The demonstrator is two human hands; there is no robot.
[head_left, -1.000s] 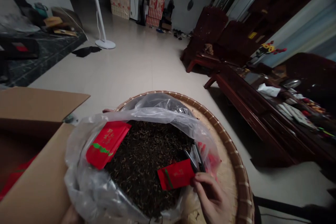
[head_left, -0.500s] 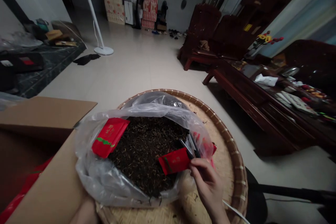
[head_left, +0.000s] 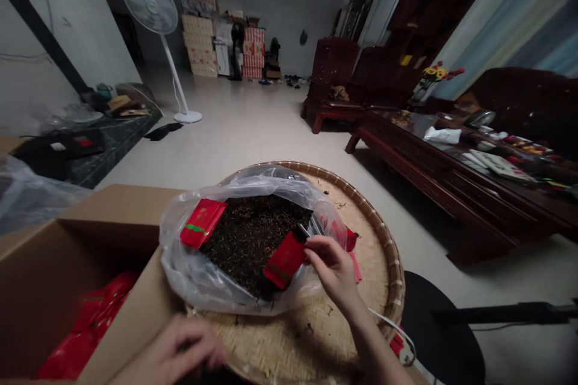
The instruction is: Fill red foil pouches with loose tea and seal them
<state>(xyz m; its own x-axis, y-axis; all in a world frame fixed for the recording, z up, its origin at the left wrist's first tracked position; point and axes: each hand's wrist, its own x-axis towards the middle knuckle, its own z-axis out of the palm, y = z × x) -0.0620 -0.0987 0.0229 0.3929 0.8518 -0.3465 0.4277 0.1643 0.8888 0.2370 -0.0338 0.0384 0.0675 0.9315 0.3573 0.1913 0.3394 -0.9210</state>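
Observation:
My right hand (head_left: 332, 267) pinches the upper edge of a small red packet (head_left: 285, 260) between thumb and fingers. The packet tilts over dark loose tea leaves (head_left: 255, 234) in a clear plastic bag (head_left: 187, 286). Beside those fingertips, a silvery metal tool (head_left: 318, 224) rests at the bag's right side; its kind is unclear. A stack of red packets (head_left: 203, 222) with a green band lies on the bag's left edge. My left hand (head_left: 192, 346) is low at the tray's near left edge, blurred, its fingers loosely bent and apart, with nothing visible in it.
The bag sits on a round woven bamboo tray (head_left: 361, 240). An open cardboard box (head_left: 130, 307) with red packets (head_left: 97, 322) inside stands at left. A black round stool (head_left: 445, 325) is at right. Farther off are a white fan (head_left: 183, 81) and a wooden table (head_left: 419, 162).
My left hand has come up into view from behind the box and bag. The red packet in my right hand has tipped more steeply. The view has tilted up and shifted left.

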